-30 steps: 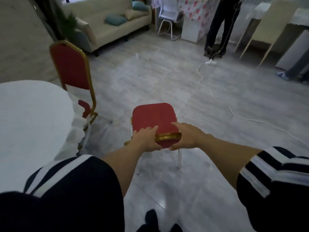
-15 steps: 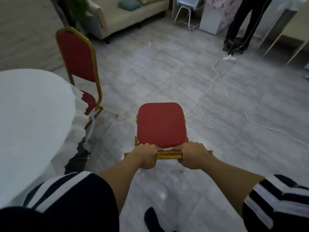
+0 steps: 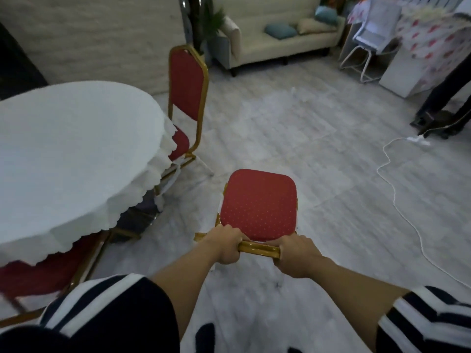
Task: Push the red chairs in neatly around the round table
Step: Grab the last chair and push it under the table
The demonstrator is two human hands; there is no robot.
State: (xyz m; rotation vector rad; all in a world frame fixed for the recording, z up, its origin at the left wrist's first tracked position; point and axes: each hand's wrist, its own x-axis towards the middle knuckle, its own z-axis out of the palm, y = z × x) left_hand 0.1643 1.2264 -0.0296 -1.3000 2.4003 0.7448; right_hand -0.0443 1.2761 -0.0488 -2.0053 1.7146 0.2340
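Observation:
A red chair (image 3: 258, 202) with a gold frame stands on the floor in front of me, its seat facing away. My left hand (image 3: 225, 247) and my right hand (image 3: 297, 256) both grip the gold top rail of its backrest. The round table (image 3: 63, 159) with a white scalloped cloth is at the left, apart from this chair. A second red chair (image 3: 187, 82) is tucked against the table's far side. A third red chair (image 3: 43, 273) sits under the cloth at the lower left, partly hidden.
A white cable (image 3: 397, 200) runs across the grey floor at the right. A person's legs (image 3: 443, 98) stand at the far right. A cream sofa (image 3: 277, 44) and a white chair (image 3: 369, 47) line the back. Open floor lies between chair and sofa.
My view has swung left, bringing the table closer and more into view. Both hands went from resting on the backrest top to closing around its gold rail.

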